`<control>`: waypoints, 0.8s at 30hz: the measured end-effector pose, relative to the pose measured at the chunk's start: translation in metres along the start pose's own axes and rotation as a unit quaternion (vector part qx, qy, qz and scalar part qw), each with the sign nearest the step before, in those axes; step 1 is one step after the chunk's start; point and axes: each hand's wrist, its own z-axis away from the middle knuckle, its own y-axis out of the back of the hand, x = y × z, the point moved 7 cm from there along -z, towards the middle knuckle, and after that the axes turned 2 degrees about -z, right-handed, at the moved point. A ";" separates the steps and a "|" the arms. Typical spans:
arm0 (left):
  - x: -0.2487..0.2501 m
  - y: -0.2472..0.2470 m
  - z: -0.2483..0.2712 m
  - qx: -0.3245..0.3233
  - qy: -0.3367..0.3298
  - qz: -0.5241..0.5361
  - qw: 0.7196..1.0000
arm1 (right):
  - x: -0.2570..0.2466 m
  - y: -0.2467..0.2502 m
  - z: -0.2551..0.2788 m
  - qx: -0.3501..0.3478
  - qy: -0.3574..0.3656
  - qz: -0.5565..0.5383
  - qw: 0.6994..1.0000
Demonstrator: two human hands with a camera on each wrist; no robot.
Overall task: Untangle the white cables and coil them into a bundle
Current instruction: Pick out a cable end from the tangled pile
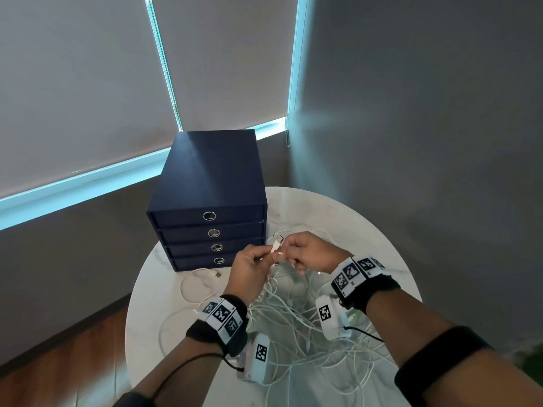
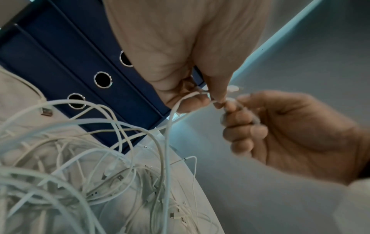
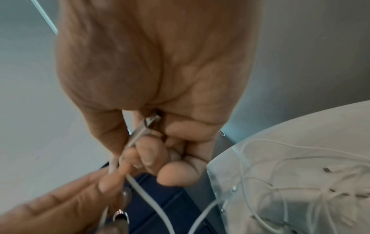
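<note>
Both hands raised over tangled white cables on bench: left hand and right hand fingers pinch one USB plug end, likely to trace it free.

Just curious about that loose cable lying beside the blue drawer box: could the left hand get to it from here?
Probably yes: the loose cable lies uncovered on the table, left of the left hand. But that hand pinches a cable end now.
</note>
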 end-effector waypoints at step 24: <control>-0.047 0.016 0.020 -0.030 0.090 -0.042 0.995 | -0.164 0.156 0.068 0.349 0.344 -0.254 0.834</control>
